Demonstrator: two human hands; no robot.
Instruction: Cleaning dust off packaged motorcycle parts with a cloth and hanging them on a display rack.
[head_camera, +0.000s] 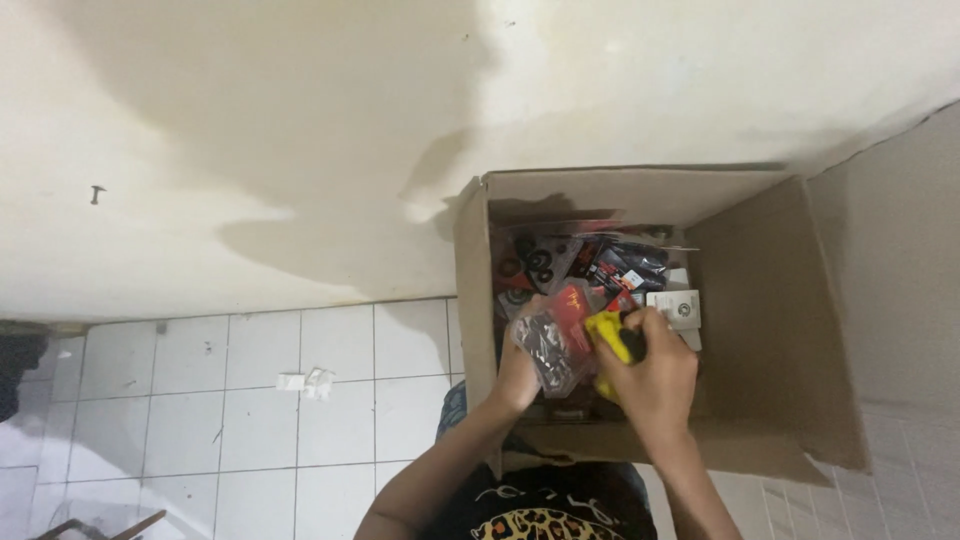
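An open cardboard box (770, 300) stands on the floor against the wall, filled with several small plastic packets of dark parts. My left hand (520, 370) reaches into the box and holds a clear packet (553, 345) with dark pieces and a red card top. My right hand (655, 375) is beside it inside the box, closed around a yellow and black object (610, 335). Under the hands more packets (600, 262) lie in a heap, with a small white box (675, 307) at the right.
A white tiled floor (250, 400) lies to the left, with a crumpled scrap of paper (305, 382) on it. A stained white wall (300, 120) rises behind the box. A dark object (15, 365) sits at the far left edge.
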